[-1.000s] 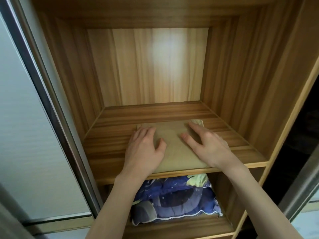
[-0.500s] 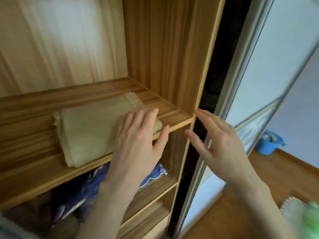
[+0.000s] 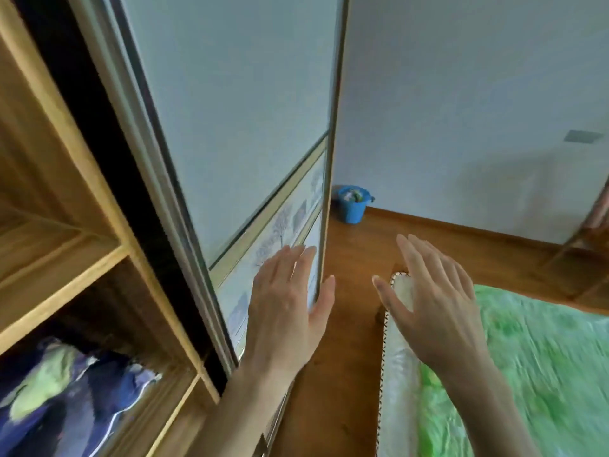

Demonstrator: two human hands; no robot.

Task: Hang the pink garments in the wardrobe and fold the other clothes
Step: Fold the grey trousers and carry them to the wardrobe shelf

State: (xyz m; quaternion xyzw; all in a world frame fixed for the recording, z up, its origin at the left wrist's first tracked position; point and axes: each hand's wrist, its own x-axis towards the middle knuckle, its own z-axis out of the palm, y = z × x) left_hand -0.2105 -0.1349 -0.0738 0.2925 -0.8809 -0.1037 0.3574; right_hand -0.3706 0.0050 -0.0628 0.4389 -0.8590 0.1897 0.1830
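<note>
Both hands are leaving the wardrobe shelf, and the folded tan cloth is now out of sight. Left hand (image 3: 290, 311) and right hand (image 3: 435, 301) are apart, fingers spread, holding nothing — turning toward the green bed (image 3: 543, 357) just under the right hand. No clothes are showing yet, so looking first is best.

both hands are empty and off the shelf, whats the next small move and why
Probably carry on turning toward the bed and reach down for the next garment. The left hand and right hand are both open, holding nothing, and point away from the wardrobe shelf. No clothing shows on the visible part of the green cover, so the pick itself can't be chosen yet.
</note>
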